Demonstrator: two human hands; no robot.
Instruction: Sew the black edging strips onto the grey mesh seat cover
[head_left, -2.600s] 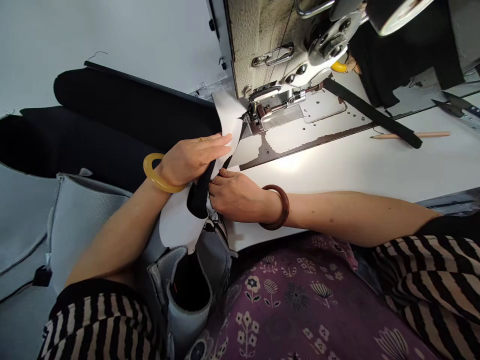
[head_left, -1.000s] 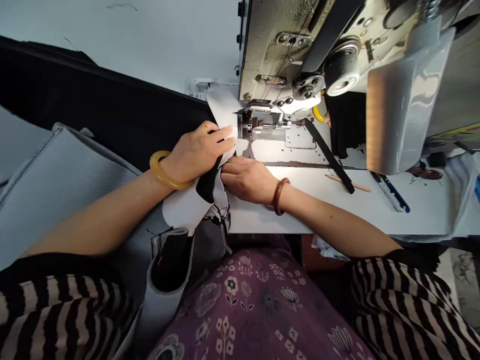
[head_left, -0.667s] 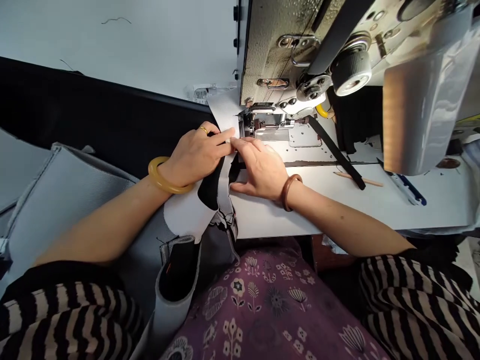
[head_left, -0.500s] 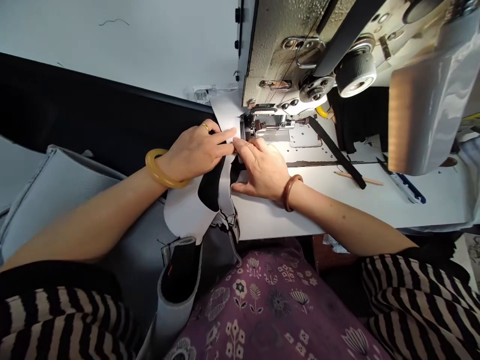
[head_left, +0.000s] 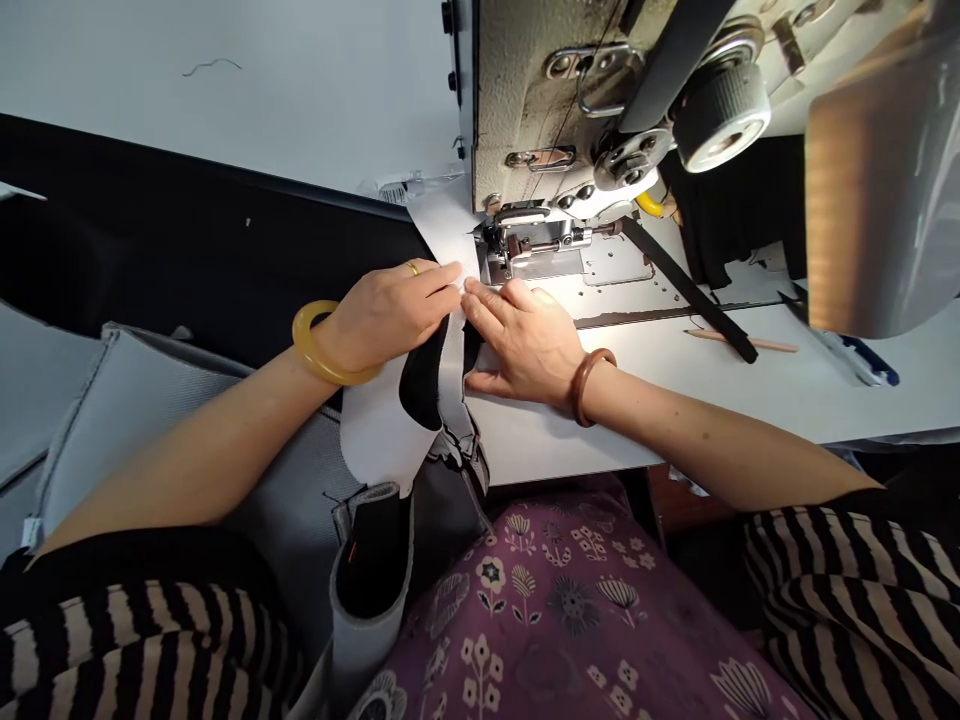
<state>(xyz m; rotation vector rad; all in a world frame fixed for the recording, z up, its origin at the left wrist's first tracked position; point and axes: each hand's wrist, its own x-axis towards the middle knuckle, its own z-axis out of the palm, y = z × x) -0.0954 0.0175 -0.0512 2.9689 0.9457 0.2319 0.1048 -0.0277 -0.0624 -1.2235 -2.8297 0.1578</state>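
My left hand (head_left: 390, 312), with a yellow bangle and a gold ring, lies on a white-grey fabric piece (head_left: 375, 430), fingers stretched flat toward the sewing machine's presser foot (head_left: 517, 238). My right hand (head_left: 525, 340), wearing a brown bangle, rests flat on the fabric's edge strip (head_left: 448, 360) right before the foot, fingertips meeting the left hand's. A black lining piece (head_left: 420, 380) shows between both hands. The fabric runs under the foot and out behind it.
The sewing machine head (head_left: 570, 90) looms over the white table (head_left: 675, 400). A black strap (head_left: 690, 295), a pencil (head_left: 742, 340) and a blue-handled tool (head_left: 855, 355) lie to the right. Grey and black material (head_left: 150, 400) hangs at the left. My lap shows purple floral cloth.
My right hand has moved up from beside the black piece to the fabric edge just before the presser foot, fingers now flat. The left hand stayed pressing the fabric.
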